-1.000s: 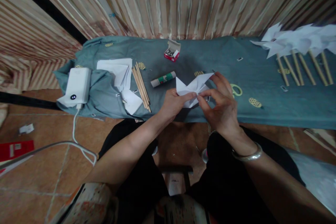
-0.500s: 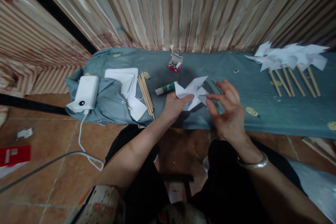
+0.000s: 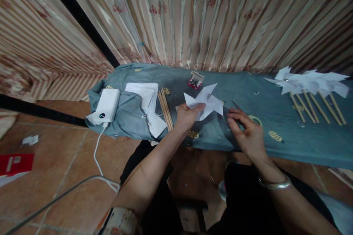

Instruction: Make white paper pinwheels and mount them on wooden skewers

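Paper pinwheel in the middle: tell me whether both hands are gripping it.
No, only the left hand grips the paper pinwheel; the right hand is apart from it.

1. a narrow table, draped in blue-green cloth (image 3: 242, 88), bore every item below.
2. a white power bank (image 3: 108, 105) lay at the left end.
3. white paper sheets (image 3: 147, 93) overlapped beside wooden sticks (image 3: 164, 110).
4. an open red box (image 3: 194, 84) sat near the far edge.
5. scissors (image 3: 256, 120) lay right of centre.
6. paper pinwheels (image 3: 311, 82) lay rightmost.
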`<state>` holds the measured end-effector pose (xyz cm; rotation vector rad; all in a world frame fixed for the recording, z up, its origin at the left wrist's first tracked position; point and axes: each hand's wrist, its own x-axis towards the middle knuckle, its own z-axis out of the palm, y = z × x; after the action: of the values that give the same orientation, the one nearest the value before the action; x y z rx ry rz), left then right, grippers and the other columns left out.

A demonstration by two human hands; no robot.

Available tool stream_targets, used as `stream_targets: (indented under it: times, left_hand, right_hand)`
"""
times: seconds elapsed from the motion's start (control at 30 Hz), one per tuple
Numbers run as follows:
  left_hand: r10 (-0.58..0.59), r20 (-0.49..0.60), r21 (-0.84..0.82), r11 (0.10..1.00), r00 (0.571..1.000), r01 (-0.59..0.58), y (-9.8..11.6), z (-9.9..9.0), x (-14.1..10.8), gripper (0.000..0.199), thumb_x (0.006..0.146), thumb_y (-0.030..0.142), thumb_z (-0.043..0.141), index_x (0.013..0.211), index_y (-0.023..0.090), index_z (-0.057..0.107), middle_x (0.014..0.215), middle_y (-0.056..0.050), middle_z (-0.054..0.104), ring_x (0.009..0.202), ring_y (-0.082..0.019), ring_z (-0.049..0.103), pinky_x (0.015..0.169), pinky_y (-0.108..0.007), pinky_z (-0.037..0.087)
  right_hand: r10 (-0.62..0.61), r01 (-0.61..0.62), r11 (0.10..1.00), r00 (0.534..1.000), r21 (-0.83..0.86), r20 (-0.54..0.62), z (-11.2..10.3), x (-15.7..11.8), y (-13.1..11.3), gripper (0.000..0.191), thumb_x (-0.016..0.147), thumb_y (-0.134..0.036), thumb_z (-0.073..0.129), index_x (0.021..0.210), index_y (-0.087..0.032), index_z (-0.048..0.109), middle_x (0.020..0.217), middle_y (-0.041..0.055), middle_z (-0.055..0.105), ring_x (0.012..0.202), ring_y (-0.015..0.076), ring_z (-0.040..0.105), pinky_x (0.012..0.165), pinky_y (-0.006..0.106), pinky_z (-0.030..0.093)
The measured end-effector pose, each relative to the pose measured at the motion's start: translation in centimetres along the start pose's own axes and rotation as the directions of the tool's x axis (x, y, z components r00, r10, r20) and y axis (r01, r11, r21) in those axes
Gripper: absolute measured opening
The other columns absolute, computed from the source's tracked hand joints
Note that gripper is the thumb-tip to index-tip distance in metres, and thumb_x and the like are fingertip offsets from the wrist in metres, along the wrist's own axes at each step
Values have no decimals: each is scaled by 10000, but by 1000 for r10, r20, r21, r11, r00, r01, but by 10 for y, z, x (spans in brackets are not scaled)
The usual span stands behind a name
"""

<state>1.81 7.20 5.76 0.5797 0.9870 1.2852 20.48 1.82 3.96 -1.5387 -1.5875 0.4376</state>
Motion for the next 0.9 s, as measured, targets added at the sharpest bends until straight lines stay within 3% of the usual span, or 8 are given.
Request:
stream_targets:
  times: [0.2,0.33,0.47,0.57,0.63,0.73,0.9]
  left_hand:
    - [28,-36,-50,998,999,-30,15,-4,5,271,484,271,870,665,148,710,629,-1,688,576,-128,609,622,-262,471]
    - [128,-55,-84,988,990,-132,32,-14,10,284,517,298,864,706,153,710,684,-16,718,664,-161,669,667,-268,500]
    - [221,-149,-132,962,964,-241,55,-30,18,291,499,281,865,689,167,675,702,-10,722,714,-185,701,720,-296,531]
    - [263,-194,-120,950,945,-289,67,-41,22,293,506,265,855,725,178,681,727,-15,734,762,-194,715,729,-287,538]
    - [271,-220,-94,950,937,-297,70,-45,24,295,501,261,848,732,181,683,739,-24,741,813,-210,723,734,-285,542]
    - [270,-237,-72,953,933,-294,68,-46,25,271,515,269,835,714,187,670,770,-35,748,915,-240,724,774,-302,550]
    - [220,-228,-100,964,949,-248,65,-45,26,241,529,254,819,676,205,634,741,-6,736,885,-224,727,763,-304,554]
  right_hand:
    - [52,-63,990,994,125,91,25,6,-5,184,855,-367,609,916,-238,724,1100,79,749,1024,255,704,938,441,542]
    - [20,-39,993,984,108,177,39,24,-12,188,847,-348,601,925,-238,732,1089,70,760,1004,263,713,928,451,549]
    - [-57,63,998,962,-14,268,52,64,-15,202,836,-250,556,916,-237,741,1152,65,740,1031,267,705,935,457,538]
    - [-113,144,981,970,-130,215,64,103,-14,224,802,-168,541,878,-219,746,1253,81,685,1109,282,670,959,476,523]
    - [-168,210,956,965,-205,203,75,127,-13,235,789,-136,557,910,-202,748,1299,98,649,1223,305,600,1032,509,474]
    - [-302,368,880,921,-299,247,92,154,-15,182,817,-144,581,900,-173,741,1346,120,602,1350,325,470,1140,545,356]
    - [-298,425,836,883,-347,363,112,177,-15,102,806,-120,614,772,-108,709,1300,188,593,1378,346,399,1168,532,285]
